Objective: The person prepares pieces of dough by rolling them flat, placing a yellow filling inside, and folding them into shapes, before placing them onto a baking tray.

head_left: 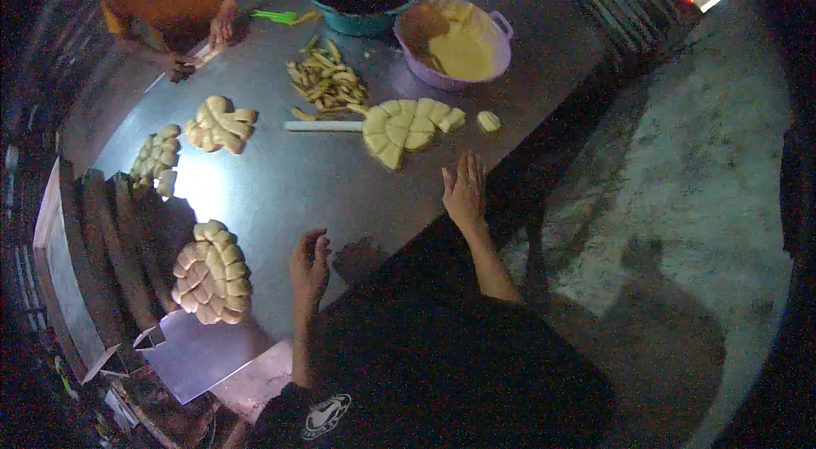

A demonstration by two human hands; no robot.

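Observation:
My right hand (pixel 464 191) is over the table's near edge, fingers stretched out and palm down, holding nothing that I can see. Just beyond it lies a flat piece of pale yellow dough (pixel 406 127) cut into several chunks. One small dough piece (pixel 488 122) sits apart to its right. My left hand (pixel 311 264) hovers at the near side of the table, thumb and fingers apart, with nothing visible in it. To its left rests a round cluster of dough pieces (pixel 212 272). A whitish rolling pin (pixel 323 126) touches or nearly touches the cut dough's left side.
Behind the dough are a heap of yellowish strips (pixel 327 79), a purple basin (pixel 501 49) of yellow mixture and a teal basin (pixel 353 21) with dark contents. A green plastic utensil (pixel 274 16) lies near another person's hands (pixel 223 26). More dough clusters (pixel 221 124) sit at left.

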